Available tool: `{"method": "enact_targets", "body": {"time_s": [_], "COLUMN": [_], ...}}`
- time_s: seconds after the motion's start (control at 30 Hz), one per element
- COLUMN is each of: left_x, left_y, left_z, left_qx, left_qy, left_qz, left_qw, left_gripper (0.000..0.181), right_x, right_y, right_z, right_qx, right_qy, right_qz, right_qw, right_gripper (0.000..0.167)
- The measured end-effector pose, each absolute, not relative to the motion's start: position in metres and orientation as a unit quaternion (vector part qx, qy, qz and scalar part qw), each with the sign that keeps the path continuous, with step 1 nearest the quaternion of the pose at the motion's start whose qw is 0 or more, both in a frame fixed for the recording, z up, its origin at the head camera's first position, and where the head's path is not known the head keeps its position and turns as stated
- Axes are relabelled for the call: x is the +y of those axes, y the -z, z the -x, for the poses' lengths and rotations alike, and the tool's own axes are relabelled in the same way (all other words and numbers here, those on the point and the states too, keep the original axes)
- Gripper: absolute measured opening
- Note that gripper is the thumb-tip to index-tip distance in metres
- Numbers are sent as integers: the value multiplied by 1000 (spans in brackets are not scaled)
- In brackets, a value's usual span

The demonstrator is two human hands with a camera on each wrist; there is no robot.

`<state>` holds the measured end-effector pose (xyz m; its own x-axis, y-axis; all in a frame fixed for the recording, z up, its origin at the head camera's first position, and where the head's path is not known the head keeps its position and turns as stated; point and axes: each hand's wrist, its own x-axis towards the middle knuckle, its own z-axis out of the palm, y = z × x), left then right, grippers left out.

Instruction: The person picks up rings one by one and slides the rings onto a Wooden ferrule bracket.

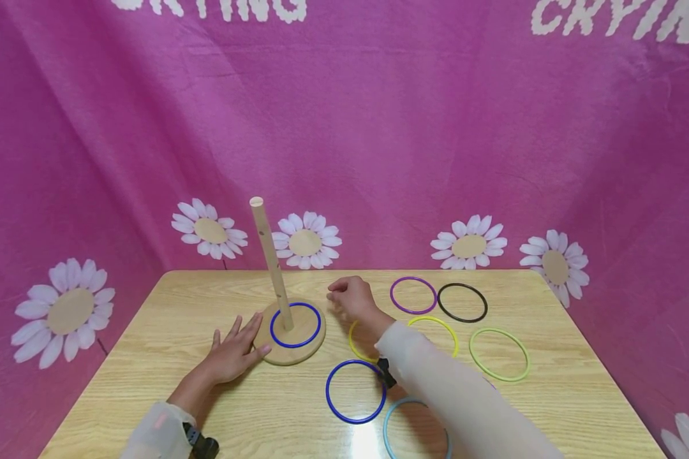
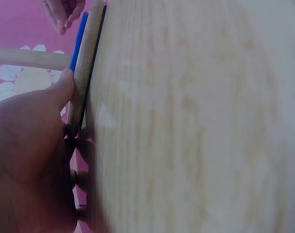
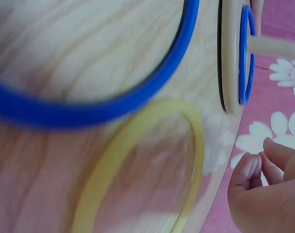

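Observation:
A wooden stand has a round base (image 1: 287,358) and an upright peg (image 1: 272,264). A blue ring (image 1: 295,346) lies flat on this base, around the peg. My left hand (image 1: 233,352) rests at the left side of the base, fingers straight and spread, thumb touching its rim (image 2: 86,63) in the left wrist view. Right of the stand, my right hand (image 1: 353,298) hovers over the table with fingers loosely bent and nothing in them. Below its wrist lie a yellow ring (image 3: 198,141) and another blue ring (image 1: 356,421).
On the right of the wooden table (image 1: 178,306) lie a purple ring (image 1: 418,312), a black ring (image 1: 462,320), a lime green ring (image 1: 508,380) and a second yellow ring (image 1: 456,341). My right forearm partly covers a light blue ring (image 1: 385,428). A pink curtain (image 1: 344,140) hangs behind.

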<state>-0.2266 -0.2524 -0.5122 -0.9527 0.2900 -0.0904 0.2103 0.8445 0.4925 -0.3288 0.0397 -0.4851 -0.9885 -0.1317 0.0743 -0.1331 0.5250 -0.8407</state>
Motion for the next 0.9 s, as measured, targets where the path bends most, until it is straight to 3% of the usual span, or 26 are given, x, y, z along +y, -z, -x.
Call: {"method": "enact_targets", "body": {"time_s": [0.33, 0.63, 0.9], "left_x": [-257, -250, -251], "left_y": [525, 507, 507], "left_z": [230, 225, 225], "left_qx": [958, 959, 960], "left_qy": [-243, -235, -233], "left_qz": [-137, -127, -124], "left_qw": [62, 92, 97], "left_gripper": [87, 83, 84], "right_x": [73, 107, 139], "right_y": [482, 482, 482], "right_z": [339, 345, 353], "right_qx": [-871, -855, -882], "right_qy": [-487, -517, -469], "right_qz": [-65, -31, -31], "right_qw": [7, 2, 34], "right_gripper": [19, 23, 25]}}
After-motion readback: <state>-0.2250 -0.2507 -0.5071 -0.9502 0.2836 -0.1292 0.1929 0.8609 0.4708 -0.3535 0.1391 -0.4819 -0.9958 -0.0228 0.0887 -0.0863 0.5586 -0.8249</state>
